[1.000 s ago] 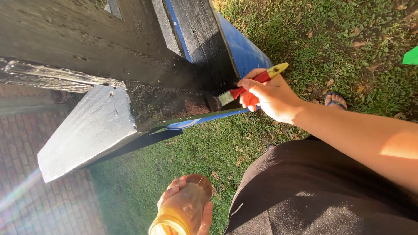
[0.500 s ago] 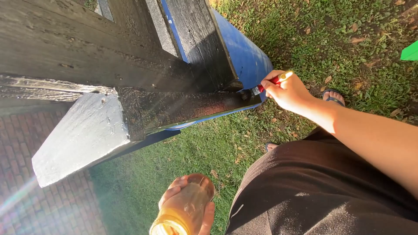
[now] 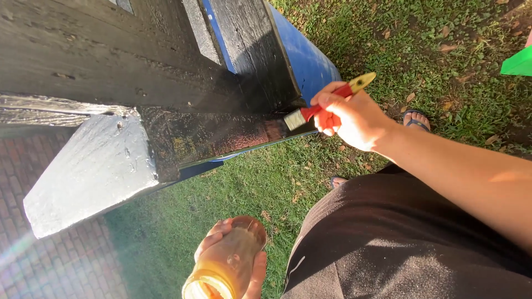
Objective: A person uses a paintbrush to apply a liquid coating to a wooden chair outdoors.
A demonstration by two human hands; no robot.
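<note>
My right hand (image 3: 354,116) grips a paintbrush (image 3: 324,105) with a red and yellow handle. Its bristles rest against the lower edge of a black-painted wooden beam (image 3: 210,133). The paint there looks wet and glossy. At the bottom of the view, my left hand (image 3: 233,266) holds a glass jar (image 3: 227,263) with a yellowish-brown liquid, tilted with its mouth toward me. The jar sits well below the beam, over the grass.
A blue panel (image 3: 305,55) runs behind the dark boards. Grass (image 3: 432,50) with dry leaves lies below, and brick paving (image 3: 61,260) at the lower left. A green object (image 3: 518,63) shows at the right edge. My sandalled foot (image 3: 415,119) stands on the grass.
My right hand has drawn the brush back along the beam's lower edge, first right, then left again. The jar in my left hand has stayed put.
</note>
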